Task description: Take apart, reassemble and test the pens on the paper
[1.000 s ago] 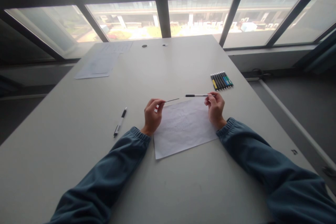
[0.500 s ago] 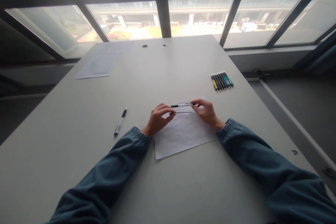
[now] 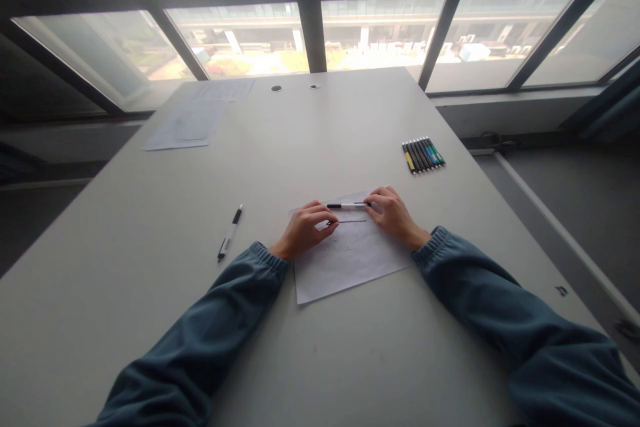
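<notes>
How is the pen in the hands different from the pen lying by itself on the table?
The pen in the hands is held at both ends, by the left hand and the right hand; the lone pen is touched by nobody. The held pen lies sideways over the paper; the lone pen lies slanted on the bare table. Both look white with black parts.

Nothing can be read here; the sheet of paper (image 3: 345,260) under the hands carries only faint marks, too pale to make out; the far papers (image 3: 193,119) on the bench (image 3: 125,227) show print too small to read.
</notes>
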Tool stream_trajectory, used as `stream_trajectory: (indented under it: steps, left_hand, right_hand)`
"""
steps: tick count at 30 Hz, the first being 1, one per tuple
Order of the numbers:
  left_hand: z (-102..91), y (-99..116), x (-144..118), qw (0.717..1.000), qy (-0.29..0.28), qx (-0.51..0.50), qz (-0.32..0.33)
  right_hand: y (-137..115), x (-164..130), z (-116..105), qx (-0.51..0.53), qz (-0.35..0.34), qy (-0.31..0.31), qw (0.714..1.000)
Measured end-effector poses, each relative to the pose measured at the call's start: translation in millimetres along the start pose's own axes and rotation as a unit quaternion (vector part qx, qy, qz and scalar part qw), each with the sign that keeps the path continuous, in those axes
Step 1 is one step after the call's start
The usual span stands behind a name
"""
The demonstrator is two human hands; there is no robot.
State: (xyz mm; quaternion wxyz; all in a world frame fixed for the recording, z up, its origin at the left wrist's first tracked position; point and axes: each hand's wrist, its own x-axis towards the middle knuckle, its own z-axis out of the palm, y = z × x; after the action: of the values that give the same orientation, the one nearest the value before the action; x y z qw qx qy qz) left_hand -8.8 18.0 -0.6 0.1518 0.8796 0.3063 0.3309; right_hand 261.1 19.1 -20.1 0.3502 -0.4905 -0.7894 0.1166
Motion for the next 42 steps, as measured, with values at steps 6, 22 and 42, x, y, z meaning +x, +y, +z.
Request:
stream_trajectory:
  steps: [6,22,42]
  left_hand:
    - [0.8,-2.6,-1.8,1.0,0.007,0.003,-0.006]
    - [1.4,-5.2,-1.4,0.998,0.062,0.01,-0.007]
    - [0.0,-10.0,-4.2,0.997,-0.044,0.052,-0.036]
  right_hand:
    - [-1.9,0.0,-1.2,-0.005,0.008,0.02,1.0]
    - [-12.4,-2.0,-5.8,-0.003,-0.134,-0.037,0.99]
    - [-3.7,-5.9,-14.4,-0.071,-0.1,-0.076,0.99]
